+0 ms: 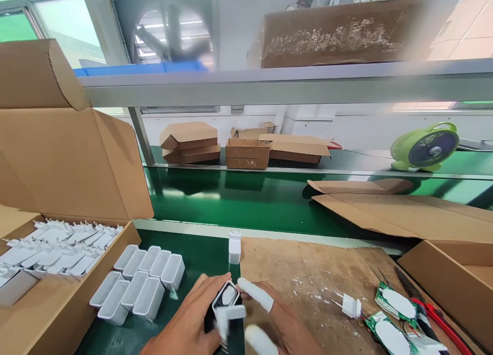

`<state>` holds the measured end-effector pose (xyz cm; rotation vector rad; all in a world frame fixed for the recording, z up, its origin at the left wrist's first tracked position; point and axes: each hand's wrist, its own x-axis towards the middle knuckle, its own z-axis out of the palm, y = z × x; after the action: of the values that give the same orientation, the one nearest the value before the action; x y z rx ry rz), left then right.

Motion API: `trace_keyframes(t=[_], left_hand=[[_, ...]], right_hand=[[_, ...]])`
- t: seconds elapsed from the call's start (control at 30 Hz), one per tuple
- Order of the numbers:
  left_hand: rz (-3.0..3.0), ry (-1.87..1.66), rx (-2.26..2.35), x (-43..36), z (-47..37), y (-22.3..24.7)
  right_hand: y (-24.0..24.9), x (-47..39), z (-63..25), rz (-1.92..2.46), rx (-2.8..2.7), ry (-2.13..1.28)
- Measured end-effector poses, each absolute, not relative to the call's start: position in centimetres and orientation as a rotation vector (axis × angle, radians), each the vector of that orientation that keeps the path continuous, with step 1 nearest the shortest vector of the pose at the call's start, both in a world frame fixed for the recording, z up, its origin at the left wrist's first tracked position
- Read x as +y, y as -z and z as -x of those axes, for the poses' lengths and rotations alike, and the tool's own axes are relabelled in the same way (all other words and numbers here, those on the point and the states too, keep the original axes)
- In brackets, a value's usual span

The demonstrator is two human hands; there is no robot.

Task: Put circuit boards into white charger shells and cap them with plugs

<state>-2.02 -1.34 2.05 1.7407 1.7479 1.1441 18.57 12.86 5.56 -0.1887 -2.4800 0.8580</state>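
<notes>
My left hand is closed around a small white plastic housing whose open side shows a dark inside with a round white part. A blurred white plug piece lies across the housing's near end. My right hand wears white finger covers on its thumb and index finger. Those two fingers are spread apart, and the index tip is at the housing's right edge; whether it presses on it I cannot tell. Just beyond the hands, a white plug adapter stands on the green mat.
Left, several white plastic shells sit beside an open carton of white plug parts. Right, on a brown board, lie a plug, green circuit boards and red-handled pliers. A green fan stands behind.
</notes>
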Motion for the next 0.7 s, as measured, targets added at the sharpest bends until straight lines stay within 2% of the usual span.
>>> trace_keyframes(t=[0.23,0.7], left_hand=[[-1.231,-1.345,1.573,-1.0,2.3,-2.7],[-1.048,-1.498,1.532,-0.3,1.5,-3.3]], right_hand=[[-3.7,13.1,-17.5,0.190,-2.552,-0.699],[-4.3,12.9,-16.9,0.146,-2.477,-0.768]])
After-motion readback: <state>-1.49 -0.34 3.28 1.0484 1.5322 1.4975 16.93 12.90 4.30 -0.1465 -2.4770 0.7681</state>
